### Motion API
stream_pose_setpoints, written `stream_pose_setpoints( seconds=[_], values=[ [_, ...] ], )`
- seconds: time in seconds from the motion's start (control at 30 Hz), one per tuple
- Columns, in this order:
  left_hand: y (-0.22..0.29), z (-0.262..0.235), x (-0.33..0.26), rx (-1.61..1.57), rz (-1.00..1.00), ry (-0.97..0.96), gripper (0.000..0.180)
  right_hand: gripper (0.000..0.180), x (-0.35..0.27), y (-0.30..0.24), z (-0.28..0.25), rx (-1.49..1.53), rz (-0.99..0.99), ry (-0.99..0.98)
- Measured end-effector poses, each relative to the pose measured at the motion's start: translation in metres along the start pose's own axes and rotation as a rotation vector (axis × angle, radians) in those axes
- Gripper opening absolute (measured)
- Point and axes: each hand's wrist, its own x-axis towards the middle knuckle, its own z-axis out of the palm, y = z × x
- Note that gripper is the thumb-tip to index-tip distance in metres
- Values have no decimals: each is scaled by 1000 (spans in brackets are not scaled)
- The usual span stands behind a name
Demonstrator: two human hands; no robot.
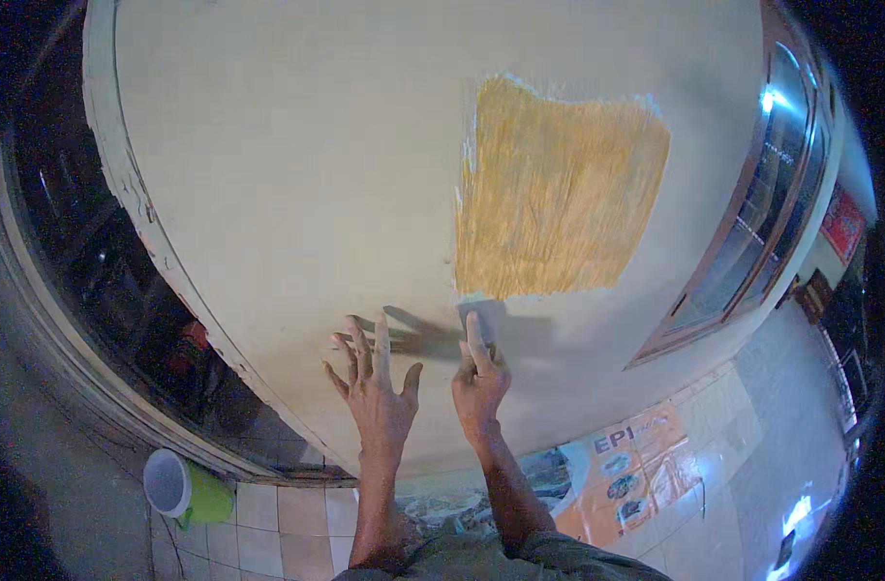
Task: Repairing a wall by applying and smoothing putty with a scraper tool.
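One lettered banner [651,470] lies below the right hand [481,382].

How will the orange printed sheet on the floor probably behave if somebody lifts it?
The orange printed sheet is probably floppy, since its surface looks creased. It appears thin, so it may be light for its size.

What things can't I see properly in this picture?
All in the head view:
Part of the grey pad: behind the right hand.
Part of the printed banner: behind the right forearm.
Inside the dark opening: too dark.
The person's clothing: cut off by the lower edge.
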Motion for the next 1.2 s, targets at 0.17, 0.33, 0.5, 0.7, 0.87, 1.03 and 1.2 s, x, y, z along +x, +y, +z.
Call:
stream_pose_setpoints(
  seconds=[0.17, 0.33, 0.5, 0.7, 0.87, 1.03, 1.2],
  values=[
    [1, -4, 2, -28, 10, 2, 92, 57, 54, -54, -12, -61, -104, 115],
    [-5, -5, 1, -50, -5, -29, 93, 57, 15, -19, -15, -75, -138, 87],
    [-9, -6, 1, -60, 26, -51, 93, 58, 12, -18, -14, -14, -92, 81],
    [-11, -6, 1, -88, 19, -46, 93, 54, 33, -36, -24, -155, -83, -35],
    [-10, -9, 3, -82, 23, -55, 94, 53, 20, -15, -25, -126, -99, -16],
    [-10, -5, 2, -79, 28, -33, 95, 53, 37, -43, -20, -73, -84, -6],
    [-11, -10, 3, -95, 22, -66, 95, 60, 24, -29, -23, -87, -23, -71]
  ],
)
